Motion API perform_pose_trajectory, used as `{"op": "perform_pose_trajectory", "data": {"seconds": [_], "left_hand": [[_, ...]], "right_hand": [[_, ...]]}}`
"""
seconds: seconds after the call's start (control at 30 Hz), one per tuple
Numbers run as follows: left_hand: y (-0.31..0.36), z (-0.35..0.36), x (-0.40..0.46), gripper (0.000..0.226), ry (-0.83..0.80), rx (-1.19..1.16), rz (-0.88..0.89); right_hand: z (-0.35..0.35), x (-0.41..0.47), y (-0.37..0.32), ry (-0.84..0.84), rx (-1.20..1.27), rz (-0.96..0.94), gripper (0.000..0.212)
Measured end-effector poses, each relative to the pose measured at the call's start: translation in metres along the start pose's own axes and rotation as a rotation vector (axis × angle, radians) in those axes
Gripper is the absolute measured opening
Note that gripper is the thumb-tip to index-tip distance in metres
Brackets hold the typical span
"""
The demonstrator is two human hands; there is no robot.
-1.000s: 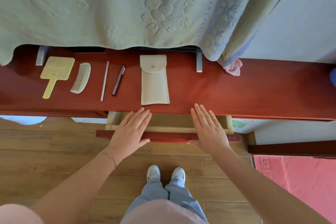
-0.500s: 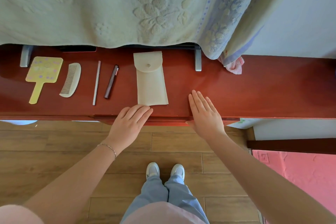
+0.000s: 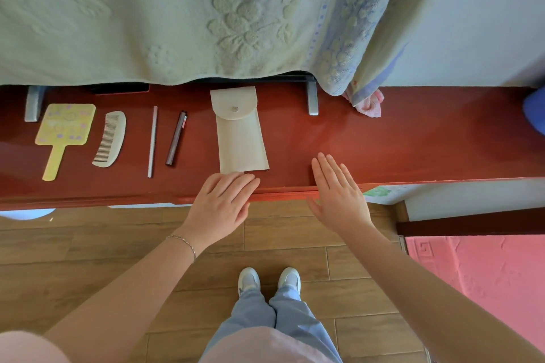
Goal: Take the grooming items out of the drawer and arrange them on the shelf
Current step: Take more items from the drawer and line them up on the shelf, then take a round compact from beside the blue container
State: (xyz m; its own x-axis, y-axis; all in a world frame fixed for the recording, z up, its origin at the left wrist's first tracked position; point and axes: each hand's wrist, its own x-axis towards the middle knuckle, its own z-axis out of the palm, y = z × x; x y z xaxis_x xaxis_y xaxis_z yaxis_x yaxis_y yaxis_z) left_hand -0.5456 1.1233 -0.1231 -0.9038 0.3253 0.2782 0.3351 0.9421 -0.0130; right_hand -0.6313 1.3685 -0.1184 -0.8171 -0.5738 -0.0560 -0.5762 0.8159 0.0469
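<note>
Both hands flat, fingers spread, holding nothing. Left hand [image 3: 220,206] at shelf [image 3: 413,144] front edge, fingertips just below pouch [image 3: 240,132]. Right hand [image 3: 339,194] near it, fingers over shelf top, palm past edge. Drawer front [image 3: 283,194] btwn hands, flush w/ shelf edge. Beyond left hand, to its left, in row: dark pen [image 3: 176,138], pale stick [image 3: 152,141], comb [image 3: 110,138], yellow mirror [image 3: 63,134]. Towel [image 3: 206,15] hangs above.

Drawer [image 3: 280,195] now fully shut
</note>
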Motion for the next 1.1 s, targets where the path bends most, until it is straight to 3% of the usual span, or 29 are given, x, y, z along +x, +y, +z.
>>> {"op": "perform_pose_trajectory", "data": {"seconds": [0.33, 0.67, 0.9, 1.1], "left_hand": [[0.064, -0.010, 0.089, 0.044, -0.042, -0.144, 0.245], [0.178, -0.006, 0.165, 0.049, -0.102, -0.230, 0.496], [0.236, -0.005, 0.195, 0.051, -0.166, -0.202, 0.563], [0.269, -0.009, 0.224, 0.052, -0.131, -0.185, 0.554]], "right_hand": [[-0.025, -0.104, 0.064, 0.026, 0.025, 0.381, 0.078], [-0.041, -0.232, 0.131, 0.025, 0.017, 0.763, 0.079], [-0.034, -0.275, 0.159, 0.018, 0.086, 0.859, 0.080], [-0.029, -0.281, 0.196, 0.027, 0.110, 0.825, 0.080]]}}
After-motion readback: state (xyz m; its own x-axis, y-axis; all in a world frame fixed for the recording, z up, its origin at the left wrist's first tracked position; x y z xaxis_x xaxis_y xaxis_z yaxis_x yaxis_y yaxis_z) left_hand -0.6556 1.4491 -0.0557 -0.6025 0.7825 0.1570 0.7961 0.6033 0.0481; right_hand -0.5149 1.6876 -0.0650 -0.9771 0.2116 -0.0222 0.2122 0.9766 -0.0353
